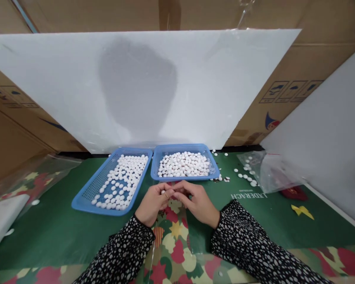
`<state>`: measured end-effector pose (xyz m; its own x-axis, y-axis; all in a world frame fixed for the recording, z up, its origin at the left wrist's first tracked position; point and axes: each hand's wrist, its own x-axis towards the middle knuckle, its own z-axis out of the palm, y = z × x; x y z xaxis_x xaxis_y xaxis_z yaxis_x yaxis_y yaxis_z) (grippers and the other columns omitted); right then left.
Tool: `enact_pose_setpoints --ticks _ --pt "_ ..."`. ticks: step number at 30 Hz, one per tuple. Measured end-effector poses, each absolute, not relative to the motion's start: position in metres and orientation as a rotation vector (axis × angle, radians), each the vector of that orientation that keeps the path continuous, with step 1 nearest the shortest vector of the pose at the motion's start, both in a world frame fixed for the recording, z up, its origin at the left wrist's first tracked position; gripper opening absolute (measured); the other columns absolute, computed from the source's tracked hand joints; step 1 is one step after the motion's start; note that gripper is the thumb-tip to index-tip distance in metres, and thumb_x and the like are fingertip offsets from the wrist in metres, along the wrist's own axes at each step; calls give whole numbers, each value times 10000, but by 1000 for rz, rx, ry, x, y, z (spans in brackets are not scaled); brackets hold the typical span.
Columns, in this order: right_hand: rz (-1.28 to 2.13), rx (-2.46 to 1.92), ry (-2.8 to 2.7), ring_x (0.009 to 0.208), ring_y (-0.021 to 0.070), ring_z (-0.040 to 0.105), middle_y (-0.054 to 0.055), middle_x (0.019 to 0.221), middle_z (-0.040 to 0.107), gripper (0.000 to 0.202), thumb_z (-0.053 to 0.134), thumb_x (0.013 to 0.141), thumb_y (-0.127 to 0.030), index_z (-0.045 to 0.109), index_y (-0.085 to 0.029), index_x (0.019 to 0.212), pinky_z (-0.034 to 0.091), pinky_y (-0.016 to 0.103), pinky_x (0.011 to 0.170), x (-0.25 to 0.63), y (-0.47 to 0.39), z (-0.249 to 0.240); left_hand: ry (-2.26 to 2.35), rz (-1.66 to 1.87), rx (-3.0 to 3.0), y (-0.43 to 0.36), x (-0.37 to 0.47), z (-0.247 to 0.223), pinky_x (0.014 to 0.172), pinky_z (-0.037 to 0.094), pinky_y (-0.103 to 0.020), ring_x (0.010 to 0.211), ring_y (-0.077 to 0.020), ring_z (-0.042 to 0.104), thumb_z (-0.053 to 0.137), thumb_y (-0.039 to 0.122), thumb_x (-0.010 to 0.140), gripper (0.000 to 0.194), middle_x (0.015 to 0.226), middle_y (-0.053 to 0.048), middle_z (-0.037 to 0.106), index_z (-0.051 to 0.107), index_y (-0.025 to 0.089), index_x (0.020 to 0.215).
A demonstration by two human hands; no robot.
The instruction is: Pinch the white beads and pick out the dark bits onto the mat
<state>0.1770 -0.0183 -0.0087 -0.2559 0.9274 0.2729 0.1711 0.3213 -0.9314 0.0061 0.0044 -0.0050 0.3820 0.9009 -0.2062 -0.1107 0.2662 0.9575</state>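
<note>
My left hand (151,204) and my right hand (200,204) meet at the fingertips, just in front of the blue basket (207,178) at the back middle. A bit of a small white round piece (163,192) shows between the bent fingers of my left hand. My right thumb and forefinger are pinched together against the left fingertips; whatever they hold is too small to make out. White round pieces (185,163) are heaped in that basket. To the left, a second blue basket (87,197) holds more of them, spread thinner.
Loose white pieces (245,176) and a clear plastic bag (272,173) lie at right, near a yellow scrap (302,211). At far left is a white object (7,221) by clear plastic (44,173). A white board (201,86) and cardboard (313,63) stand behind.
</note>
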Motion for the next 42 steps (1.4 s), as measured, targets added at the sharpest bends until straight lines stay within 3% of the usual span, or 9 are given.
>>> enact_pose_setpoints --ticks 4,15,18,22,25,28,33,38,42 --pt "1084 -960 -1658 576 131 551 -17 704 615 116 674 881 -324 680 -209 877 430 255 564 183 -15 -7 895 700 1093 5 4 -1 387 109 -185 397 -20 187 757 543 717 459 521 95 365 503 160 693" --pt "789 -914 -1718 712 179 531 28 792 550 220 453 991 -256 537 -224 790 403 283 674 182 -16 -6 864 598 1219 5 5 3 400 107 -195 450 -58 134 648 565 812 418 548 106 240 484 185 753" --pt "884 -947 -1647 656 167 559 0 721 580 159 468 985 -229 560 -232 856 412 281 669 182 -15 -3 910 648 1221 6 3 6 407 115 -197 457 -65 146 629 581 818 421 555 103 245 485 188 771" --pt "943 -946 -1668 714 176 591 7 816 640 104 636 894 -222 648 -250 994 436 288 681 179 -14 -2 930 679 1239 7 1 8 418 136 -197 455 -67 178 627 553 833 389 556 95 298 495 189 800" --pt "957 -976 -1615 659 171 578 -6 733 620 35 673 858 -206 661 -235 842 436 285 644 174 -11 -8 921 684 1275 7 1 8 431 158 -192 459 -70 191 628 538 836 371 555 91 321 513 187 803" --pt "1009 -980 -1555 592 163 557 -18 654 586 126 649 858 -181 618 -223 743 424 275 595 172 -9 -14 922 700 1302 6 2 10 439 179 -195 461 -78 225 643 517 825 351 552 80 347 541 184 777" --pt "868 -971 -1656 669 173 553 0 712 595 176 564 857 -86 608 -219 750 406 281 649 181 -7 -6 948 760 1329 4 4 13 438 192 -204 471 -89 273 677 458 802 297 561 61 385 574 184 748" --pt "911 -887 -1638 787 197 613 65 994 677 114 590 898 -182 630 -222 799 475 341 746 187 -7 6 941 800 1207 3 9 8 423 145 -207 449 -69 199 669 537 799 383 552 87 319 521 187 750" --pt "836 -832 -1776 869 220 647 59 973 714 69 623 906 -268 665 -244 857 496 380 797 183 -9 4 883 769 1067 2 12 6 403 84 -211 432 -59 118 638 580 811 417 524 111 238 498 190 764"
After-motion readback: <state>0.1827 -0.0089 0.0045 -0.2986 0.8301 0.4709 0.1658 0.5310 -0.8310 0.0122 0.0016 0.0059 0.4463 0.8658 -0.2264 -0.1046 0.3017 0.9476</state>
